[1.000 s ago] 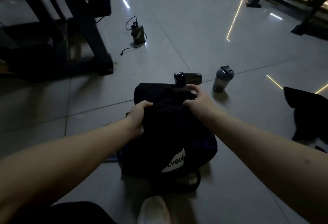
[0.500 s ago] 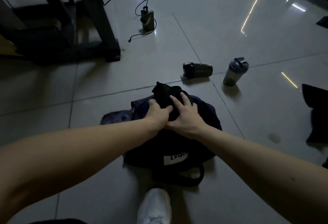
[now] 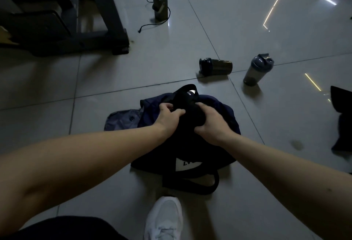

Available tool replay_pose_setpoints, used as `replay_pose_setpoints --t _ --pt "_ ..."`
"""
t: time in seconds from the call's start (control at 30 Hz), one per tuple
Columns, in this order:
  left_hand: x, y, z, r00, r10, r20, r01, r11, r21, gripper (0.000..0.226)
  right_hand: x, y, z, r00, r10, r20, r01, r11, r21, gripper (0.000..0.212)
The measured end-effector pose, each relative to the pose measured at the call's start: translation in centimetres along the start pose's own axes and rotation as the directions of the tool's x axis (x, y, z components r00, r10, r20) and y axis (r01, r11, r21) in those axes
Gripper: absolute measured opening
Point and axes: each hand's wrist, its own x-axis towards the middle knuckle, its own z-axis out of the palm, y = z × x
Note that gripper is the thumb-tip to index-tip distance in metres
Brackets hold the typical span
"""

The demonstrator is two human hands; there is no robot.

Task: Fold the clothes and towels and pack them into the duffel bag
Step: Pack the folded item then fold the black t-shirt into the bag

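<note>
**Black garment point(image 3: 187, 97) bunched atop bag point(image 3: 226, 118)**

The soft navy bag slumps on the glossy tiled floor point(image 3: 247, 201), dead centre, its strap point(image 3: 190, 187) looped at 6 o'clock. The left grip point(image 3: 169, 118) and right grip point(image 3: 211, 125), knuckles up and fingers curled, clutch the crumpled garment side by side. A grey cloth point(image 3: 122, 119) lies at 9. Of two cylindrical bottles at 1, one point(image 3: 216, 67) is toppled and one point(image 3: 258, 70) upright.

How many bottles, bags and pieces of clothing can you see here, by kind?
Shaker bottles: 2 (lying bottle, upright bottle)
Duffel bag: 1
Clothing pieces: 3 (black garment, grey garment, black cloth)
Total: 6
</note>
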Motion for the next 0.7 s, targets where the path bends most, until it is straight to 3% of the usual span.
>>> replay_pose_setpoints --t 0.03,0.1,0.17,0.2,0.3,0.47,0.6,0.7 --pt "0.4 -0.4 -0.3 0.999 0.050 -0.018 -0.046 0.988 0.150 0.043 0.2 0.3 -1.0 1.000 0.009 -0.030 -0.009 1.000 0.008 0.084" --pt "0.9 -1.4 -0.8 0.991 0.100 0.092 -0.135 0.810 0.571 0.037 0.7 0.7 -3.1 0.998 0.035 -0.056 -0.036 0.999 -0.005 0.076" --pt "0.8 -2.4 -0.7 0.971 0.020 0.238 -0.202 0.602 0.772 0.045 1.3 1.1 -4.8 0.995 0.058 -0.079 -0.060 0.998 -0.023 0.074" --pt "0.6 -2.8 -0.6 0.957 -0.033 0.288 -0.223 0.550 0.805 0.051 1.6 1.0 -5.3 0.994 0.063 -0.084 -0.065 0.998 -0.016 0.074" --pt "-0.6 -3.7 0.2 0.909 -0.134 0.395 -0.298 0.455 0.839 0.057 2.4 0.4 -5.8 0.992 0.083 -0.098 -0.080 0.996 0.032 0.072" --pt "-2.9 -4.9 0.3 0.829 -0.098 0.551 -0.478 0.385 0.789 0.039 3.5 -1.0 -5.8 0.976 0.104 -0.191 -0.076 0.986 0.148 0.066" --pt "-4.7 -5.6 -0.3 0.717 0.062 0.694 -0.689 0.215 0.692 0.026 3.5 -2.4 -4.7 0.973 0.097 -0.211 -0.057 0.981 0.187 0.064" --pt "-5.3 -5.9 -1.5 0.547 0.265 0.794 -0.827 0.025 0.562 0.027 2.7 -3.2 -2.9 0.982 0.096 -0.162 -0.064 0.980 0.189 0.064"
